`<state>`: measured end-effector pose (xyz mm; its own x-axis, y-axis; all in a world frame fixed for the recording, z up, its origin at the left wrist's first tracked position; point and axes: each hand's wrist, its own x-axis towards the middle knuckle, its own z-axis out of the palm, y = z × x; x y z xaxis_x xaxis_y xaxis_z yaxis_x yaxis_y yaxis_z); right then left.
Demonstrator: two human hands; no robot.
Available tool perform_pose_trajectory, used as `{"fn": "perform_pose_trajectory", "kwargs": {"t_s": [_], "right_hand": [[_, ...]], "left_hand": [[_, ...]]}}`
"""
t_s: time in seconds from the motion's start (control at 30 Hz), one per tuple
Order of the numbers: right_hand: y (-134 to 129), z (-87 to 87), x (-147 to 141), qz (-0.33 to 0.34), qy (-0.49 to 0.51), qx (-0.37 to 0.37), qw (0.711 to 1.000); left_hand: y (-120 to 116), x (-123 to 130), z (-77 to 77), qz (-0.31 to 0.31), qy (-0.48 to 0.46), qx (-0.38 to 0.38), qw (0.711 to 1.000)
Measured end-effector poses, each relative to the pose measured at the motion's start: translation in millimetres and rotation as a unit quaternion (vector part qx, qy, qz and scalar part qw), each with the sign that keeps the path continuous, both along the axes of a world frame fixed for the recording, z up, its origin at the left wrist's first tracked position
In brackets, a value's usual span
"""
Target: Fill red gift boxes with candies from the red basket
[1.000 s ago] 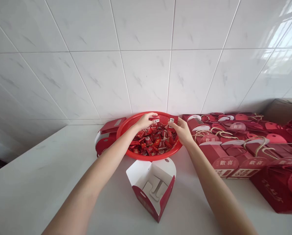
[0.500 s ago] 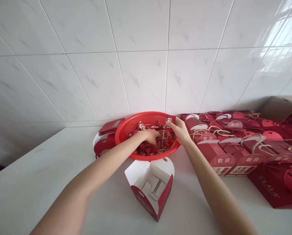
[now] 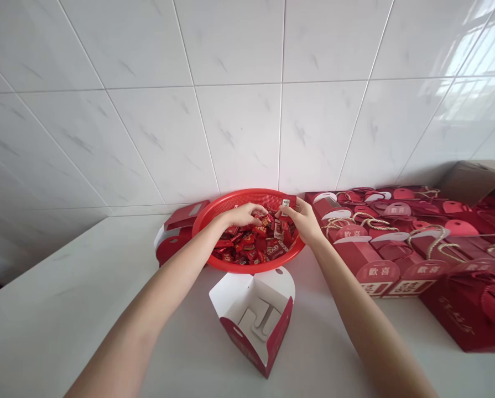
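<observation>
A red plastic basket (image 3: 201,235) holds many red-wrapped candies (image 3: 247,243) and stands against the tiled wall. My left hand (image 3: 245,214) reaches over the candies, its thumb and forefinger apart and nothing clearly held between them. At the basket's right rim, my right hand (image 3: 305,220) is closed on a small red candy packet (image 3: 286,207) with a pale label. In front of the basket stands a folded red gift box (image 3: 251,337), white inside, its top open and only its bottom flaps visible within.
Rows of red gift boxes (image 3: 378,271) with cord handles fill the right side. A darker red box (image 3: 458,315) sits nearer me there. Another red box (image 3: 175,243) lies left of the basket. A brown carton (image 3: 471,179) is at the far right.
My left hand has shifted back and up from the middle of the candies, uncovering more of them. My right hand stays at the rim with the packet.
</observation>
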<state>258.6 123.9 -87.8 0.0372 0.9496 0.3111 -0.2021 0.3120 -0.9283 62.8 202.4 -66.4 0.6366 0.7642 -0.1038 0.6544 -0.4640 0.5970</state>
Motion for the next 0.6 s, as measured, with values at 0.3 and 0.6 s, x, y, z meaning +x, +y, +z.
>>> {"fn": "perform_pose_trajectory", "kwargs": {"t_s": [0.3, 0.6], "right_hand": [[1, -1.2, -1, 0.000, 0.000, -0.003, 1.000], [1, -1.5, 0, 0.004, -0.002, -0.002, 1.000]], "left_hand": [[7, -1, -9.6, 0.041, -0.069, -0.016, 0.997], [9, 0, -10.1, 0.042, -0.101, -0.009, 0.994]]}}
